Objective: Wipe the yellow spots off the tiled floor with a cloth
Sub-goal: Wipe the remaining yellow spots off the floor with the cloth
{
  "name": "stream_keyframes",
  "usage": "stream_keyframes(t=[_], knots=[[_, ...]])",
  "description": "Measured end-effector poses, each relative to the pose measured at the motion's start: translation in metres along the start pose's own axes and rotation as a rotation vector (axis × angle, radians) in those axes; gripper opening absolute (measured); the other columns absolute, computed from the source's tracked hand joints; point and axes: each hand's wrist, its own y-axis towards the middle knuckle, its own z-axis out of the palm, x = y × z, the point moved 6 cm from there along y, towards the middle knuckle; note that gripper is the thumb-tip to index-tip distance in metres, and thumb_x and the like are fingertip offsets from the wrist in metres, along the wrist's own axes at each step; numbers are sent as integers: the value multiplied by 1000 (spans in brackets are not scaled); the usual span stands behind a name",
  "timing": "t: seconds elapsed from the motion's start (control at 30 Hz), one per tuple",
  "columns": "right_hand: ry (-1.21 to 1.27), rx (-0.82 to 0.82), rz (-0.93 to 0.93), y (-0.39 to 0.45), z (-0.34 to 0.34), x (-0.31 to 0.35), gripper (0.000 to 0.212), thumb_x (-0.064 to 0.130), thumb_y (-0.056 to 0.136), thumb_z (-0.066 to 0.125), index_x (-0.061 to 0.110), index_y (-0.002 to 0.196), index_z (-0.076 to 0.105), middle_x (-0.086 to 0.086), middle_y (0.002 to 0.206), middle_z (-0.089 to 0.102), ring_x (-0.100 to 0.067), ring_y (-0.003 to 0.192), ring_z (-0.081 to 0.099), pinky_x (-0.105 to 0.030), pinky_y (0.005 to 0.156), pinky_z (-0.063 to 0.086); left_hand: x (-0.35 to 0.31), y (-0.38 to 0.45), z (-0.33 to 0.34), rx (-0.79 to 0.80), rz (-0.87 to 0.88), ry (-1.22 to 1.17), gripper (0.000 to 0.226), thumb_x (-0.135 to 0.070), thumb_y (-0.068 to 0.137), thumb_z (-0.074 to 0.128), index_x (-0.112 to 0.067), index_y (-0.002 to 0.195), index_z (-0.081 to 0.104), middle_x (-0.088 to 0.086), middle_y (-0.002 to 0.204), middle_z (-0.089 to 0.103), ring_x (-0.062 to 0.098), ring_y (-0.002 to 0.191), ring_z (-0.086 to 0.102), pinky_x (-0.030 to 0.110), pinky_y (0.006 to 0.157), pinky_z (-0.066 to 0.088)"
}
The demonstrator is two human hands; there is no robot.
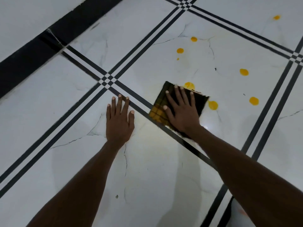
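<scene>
A dark checked cloth (158,110), folded square with yellow stripes, lies flat on the white tiled floor (164,169). My right hand (180,112) presses on top of it, palm down and fingers spread. One yellow spot (189,85) sits at the cloth's far edge, partly covered by it. Another yellow spot (213,105) lies just right of the cloth. Several more yellow spots (244,72) are scattered farther away and to the right. My left hand (119,119) rests flat on the bare tile, left of the cloth, holding nothing.
Double black lines (131,94) cross the white marble-look tiles and meet in small checkered squares. A wide black band (32,49) runs along the far left. A small dark speck (116,196) lies on the near tile.
</scene>
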Motion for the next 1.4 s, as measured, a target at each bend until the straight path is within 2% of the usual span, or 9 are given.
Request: stream_keyframes(t=[0.2, 0.33, 0.43, 0.6, 0.67, 0.8, 0.93, 1.2, 1.4], knots=[[7, 145, -525, -88, -6, 23, 63, 53, 108, 36, 31, 165, 20, -2, 175, 8, -22, 163, 4, -52, 131, 6, -3, -1, -4, 16, -3, 45, 62, -46, 109, 21, -21, 166, 24, 8, 174, 21, 29, 163, 13, 62, 129, 11], [-19, 55, -175, -38, -13, -52, 58, 50, 110, 27, 31, 164, 23, -2, 174, 15, -22, 162, 11, -55, 128, 15, -4, 1, -3, 5, 0, 47, 63, -49, 109, 16, -21, 165, 26, 9, 173, 23, 30, 162, 16, 60, 130, 11], [21, -1, 103, -3, -7, -39, 59, 46, 109, 25, 24, 164, 28, -7, 173, 21, -26, 161, 16, -55, 129, 12, -5, 2, -1, 12, 2, 46, 65, -52, 109, 13, -22, 165, 25, 8, 174, 22, 30, 162, 14, 60, 130, 9], [-23, 107, -339, -82, -7, 0, 60, 44, 112, 26, 20, 166, 16, 0, 175, 9, -18, 162, 3, -47, 132, 5, -6, 3, -9, -14, -2, 81, 60, -44, 108, 30, -16, 161, 36, 12, 169, 33, 36, 161, 18, 63, 128, 9], [-16, 113, -307, -105, -13, -41, 60, 42, 112, 28, 20, 166, 14, 2, 175, 9, -16, 162, 3, -47, 132, 9, -17, 11, -14, -13, 43, 74, 58, -40, 107, 33, -10, 156, 43, 15, 165, 40, 38, 159, 21, 63, 128, 12], [-7, 30, 79, -92, -27, -136, 58, 39, 111, 22, 18, 165, 19, -2, 173, 18, -18, 162, 12, -51, 129, 19, -74, 35, 3, 72, 205, -77, 58, -37, 107, 32, -12, 160, 38, 11, 171, 29, 33, 162, 13, 55, 131, 10], [40, -46, 375, -15, -20, -139, 65, 40, 107, 16, 7, 161, 31, -13, 170, 28, -28, 159, 23, -50, 130, 15, -101, 47, 33, 128, 184, -61, 67, -45, 108, 24, -11, 166, 18, 9, 175, 12, 30, 163, 2, 53, 132, 7], [23, 102, -313, -38, -14, -105, 57, 37, 112, 26, 20, 166, 16, 2, 175, 9, -16, 162, 3, -43, 132, 4, -93, 47, 29, 96, 82, -88, 73, -46, 109, 26, -4, 166, 10, 14, 175, 7, 24, 164, 0, 46, 133, 8], [27, 4, 26, 55, -23, -144, 58, 37, 109, 24, 13, 162, 32, -5, 171, 26, -23, 159, 24, -54, 125, 26, -96, 48, 27, 130, 60, -77, 71, -41, 108, 29, -6, 166, 8, 11, 176, 6, 21, 164, 0, 49, 133, 12]])
